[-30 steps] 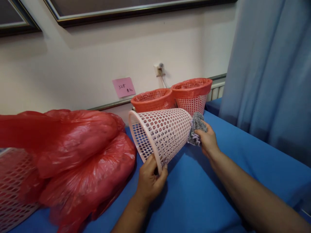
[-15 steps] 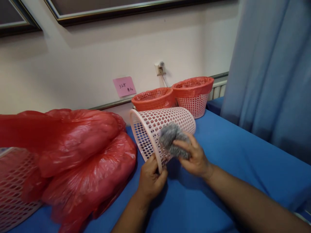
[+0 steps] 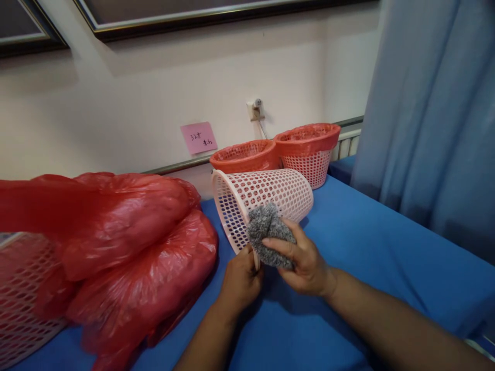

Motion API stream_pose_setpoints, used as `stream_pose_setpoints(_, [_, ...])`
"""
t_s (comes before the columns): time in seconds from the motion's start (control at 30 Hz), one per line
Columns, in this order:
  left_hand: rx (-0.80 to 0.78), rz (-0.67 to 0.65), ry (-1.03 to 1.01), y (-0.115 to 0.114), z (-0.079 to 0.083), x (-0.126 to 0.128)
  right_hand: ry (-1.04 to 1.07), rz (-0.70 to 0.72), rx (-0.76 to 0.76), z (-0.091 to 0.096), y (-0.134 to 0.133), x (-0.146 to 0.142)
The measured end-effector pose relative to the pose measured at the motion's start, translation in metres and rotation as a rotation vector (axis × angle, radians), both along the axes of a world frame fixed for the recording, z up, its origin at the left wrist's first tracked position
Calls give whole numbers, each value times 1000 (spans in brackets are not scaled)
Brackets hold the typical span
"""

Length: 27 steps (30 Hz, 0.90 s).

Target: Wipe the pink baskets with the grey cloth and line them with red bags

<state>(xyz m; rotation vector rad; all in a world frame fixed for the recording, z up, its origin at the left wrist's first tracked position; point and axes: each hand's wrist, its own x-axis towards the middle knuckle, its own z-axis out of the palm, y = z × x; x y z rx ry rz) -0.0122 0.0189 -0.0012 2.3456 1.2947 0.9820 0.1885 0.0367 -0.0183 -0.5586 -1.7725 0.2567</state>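
A pink perforated plastic basket (image 3: 270, 198) lies on its side on the blue table (image 3: 367, 247), its mouth facing left. My left hand (image 3: 242, 281) pinches the lower rim of the basket's mouth. My right hand (image 3: 303, 260) is closed round a grey fuzzy cloth (image 3: 266, 234) and presses it against the basket's side near the rim. Both forearms reach in from the bottom edge.
A heap of red plastic bags (image 3: 116, 242) fills the left, draped over another pink basket (image 3: 19, 309). Two baskets lined with red bags (image 3: 307, 149) stand against the wall behind. A pink note (image 3: 198, 137) is stuck on the wall. A blue curtain (image 3: 436, 113) hangs at right.
My right hand carried the grey cloth from the basket's base along its side to the rim near my left hand. The basket shifted slightly.
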Motion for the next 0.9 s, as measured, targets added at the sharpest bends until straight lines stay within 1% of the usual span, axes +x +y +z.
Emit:
stream_pose_setpoints(0.03, [15, -10, 5, -1, 2, 0, -18, 33, 27, 1, -5, -3])
stream_pose_setpoints(0.1, [74, -7, -2, -2, 5, 1, -9, 37, 48, 2, -8, -4])
stream_pose_setpoints(0.2, [175, 38, -134, -5, 11, 2, -43, 49, 72, 3, -6, -1])
stream_pose_setpoints(0.27, [222, 42, -206, -6, 15, 2, -74, 73, 81, 2, -5, -1])
stream_pose_setpoints(0.33, [243, 44, -235, -7, 17, 2, -66, 57, 65, -1, -2, -1])
stream_pose_setpoints(0.37, [243, 51, -238, -7, 17, 2, -32, 18, 39, -2, 2, 1])
stream_pose_setpoints(0.43, [232, 75, -235, -7, 17, 2, 110, -138, -62, -5, 18, 8])
stream_pose_setpoints(0.53, [216, 95, -228, -8, 15, 2, 466, -438, -330, -9, 54, 29])
stream_pose_setpoints(0.57, [213, 94, -226, -8, 14, 2, 594, -480, -443, -10, 66, 37])
stream_pose_setpoints(0.63, [209, 87, -216, -8, 13, 2, 828, -464, -650, -11, 83, 49])
stream_pose_setpoints(0.67, [208, 83, -209, -8, 12, 2, 898, -431, -718, -11, 88, 53])
stream_pose_setpoints(0.7, [210, 80, -203, -8, 12, 3, 919, -410, -745, -11, 90, 53])
stream_pose_setpoints(0.73, [213, 77, -198, -8, 12, 3, 886, -409, -724, -11, 88, 52])
stream_pose_setpoints(0.77, [215, 75, -193, -8, 12, 4, 803, -421, -659, -11, 83, 48])
stream_pose_setpoints(0.83, [221, 62, -183, -8, 11, 5, 539, -402, -452, -9, 66, 37])
stream_pose_setpoints(0.9, [214, 36, -166, -8, 10, 7, 260, -270, -237, -5, 43, 25])
